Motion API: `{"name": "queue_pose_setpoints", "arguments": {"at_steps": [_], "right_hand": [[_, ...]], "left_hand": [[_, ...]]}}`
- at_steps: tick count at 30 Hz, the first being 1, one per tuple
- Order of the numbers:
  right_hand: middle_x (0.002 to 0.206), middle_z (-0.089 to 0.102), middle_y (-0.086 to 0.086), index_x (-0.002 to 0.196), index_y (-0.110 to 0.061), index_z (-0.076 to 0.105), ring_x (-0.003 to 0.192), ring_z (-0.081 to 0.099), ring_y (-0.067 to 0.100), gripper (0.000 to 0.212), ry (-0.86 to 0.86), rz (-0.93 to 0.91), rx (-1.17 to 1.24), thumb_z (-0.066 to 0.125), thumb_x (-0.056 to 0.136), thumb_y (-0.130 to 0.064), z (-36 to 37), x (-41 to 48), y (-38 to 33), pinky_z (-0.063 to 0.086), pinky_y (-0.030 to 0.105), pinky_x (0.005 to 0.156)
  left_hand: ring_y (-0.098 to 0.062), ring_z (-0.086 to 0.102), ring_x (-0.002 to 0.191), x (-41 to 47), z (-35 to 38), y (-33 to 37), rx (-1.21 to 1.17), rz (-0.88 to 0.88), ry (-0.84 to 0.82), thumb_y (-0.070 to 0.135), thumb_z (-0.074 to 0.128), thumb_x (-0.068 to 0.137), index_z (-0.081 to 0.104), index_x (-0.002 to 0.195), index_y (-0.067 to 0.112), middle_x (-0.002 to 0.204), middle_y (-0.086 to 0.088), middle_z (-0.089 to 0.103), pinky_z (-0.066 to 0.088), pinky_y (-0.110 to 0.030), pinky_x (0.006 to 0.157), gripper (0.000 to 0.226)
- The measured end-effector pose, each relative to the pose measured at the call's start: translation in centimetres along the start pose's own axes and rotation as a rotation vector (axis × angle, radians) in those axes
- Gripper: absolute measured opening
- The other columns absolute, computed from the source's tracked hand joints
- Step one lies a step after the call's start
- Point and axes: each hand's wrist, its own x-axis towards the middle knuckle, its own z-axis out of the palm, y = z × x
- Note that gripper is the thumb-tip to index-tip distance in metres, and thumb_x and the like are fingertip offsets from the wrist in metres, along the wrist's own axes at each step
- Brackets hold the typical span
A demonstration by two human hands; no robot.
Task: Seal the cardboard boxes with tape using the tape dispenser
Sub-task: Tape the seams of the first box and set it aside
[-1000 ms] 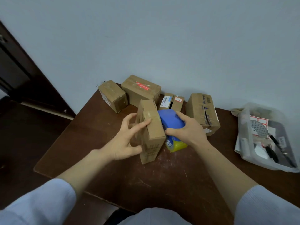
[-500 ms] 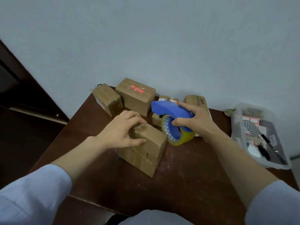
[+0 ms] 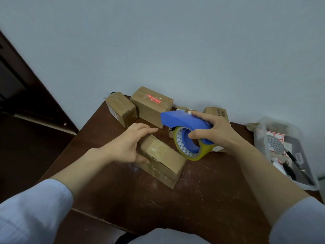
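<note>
The cardboard box (image 3: 163, 160) lies flat on the brown table (image 3: 202, 194), near its middle, set at an angle to the table's front edge. Clear tape strips show on its top face.

The left hand (image 3: 125, 144) rests on the box's left end. Its fingers lie nearly straight across the top, and the thumb lies against the near side face.

The right hand (image 3: 213, 132) grips the blue tape dispenser (image 3: 182, 119). The fingers wrap over the handle and the thumb hooks through the core of the tape roll (image 3: 204, 153). The dispenser is held just above the box's right end, nose pointing left. Contact between roll and box cannot be determined.

Behind, along the wall: a small box (image 3: 121, 107), a box with a red label (image 3: 151, 107), and a printed box (image 3: 215, 111) partly hidden by the right hand. A clear plastic bin (image 3: 259, 136) stands at the table's right edge.
</note>
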Motion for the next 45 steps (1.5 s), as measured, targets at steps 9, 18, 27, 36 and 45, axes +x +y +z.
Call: {"name": "queue_pose_setpoints", "arguments": {"at_steps": [9,18,27,36,45], "right_hand": [[0.119,0.063,-0.008,0.117,-0.037,0.065,0.105,0.062,0.017,0.059,-0.095,-0.009,0.127,0.080,0.062,-0.026,-1.1,0.3,-0.2,0.050,0.033,0.089],[0.133,0.044,-0.017,0.128,-0.046,0.042,0.106,0.057,0.000,0.081,-0.178,-0.308,-0.172,0.079,0.066,-0.010,-1.9,0.6,-1.1,0.049,0.018,0.082],[0.126,0.037,-0.037,0.129,-0.055,0.034,0.114,0.042,-0.010,0.092,-0.165,-0.385,-0.490,0.070,0.048,-0.032,-1.9,1.2,-0.6,0.034,0.012,0.089],[0.115,0.039,-0.029,0.131,-0.061,0.028,0.103,0.041,-0.013,0.092,-0.218,-0.469,-0.670,0.067,0.050,-0.038,-1.3,0.6,0.0,0.037,0.014,0.080],[0.105,0.032,-0.023,0.137,-0.049,0.022,0.090,0.028,-0.008,0.095,-0.189,-0.587,-0.868,0.068,0.054,-0.037,-1.1,-0.1,0.1,0.032,0.010,0.068]], "left_hand": [[-0.007,0.057,0.108,1.2,-0.5,1.2,-0.552,-0.362,0.205,0.027,0.053,0.095,0.049,0.135,0.023,0.118,0.003,0.062,0.043,-0.026,0.100,0.040],[-0.022,0.059,0.074,4.3,-1.8,1.8,-0.932,-0.601,0.225,0.031,0.027,0.102,0.061,0.110,0.003,0.084,-0.013,0.065,0.046,-0.027,0.073,0.045],[-0.016,0.059,0.074,3.6,-0.3,2.0,-0.857,-0.482,0.262,-0.004,0.044,0.090,0.064,0.096,0.009,0.079,-0.008,0.066,0.050,-0.022,0.077,0.025],[-0.011,0.061,0.075,2.9,1.5,2.6,-0.799,-0.383,0.424,0.030,0.059,0.091,0.058,0.107,0.022,0.087,0.004,0.064,0.051,-0.031,0.079,0.019],[-0.010,0.061,0.067,2.6,2.2,2.7,-0.714,-0.342,0.559,0.016,0.062,0.089,0.065,0.089,0.025,0.075,-0.002,0.065,0.054,-0.031,0.072,0.010]]}}
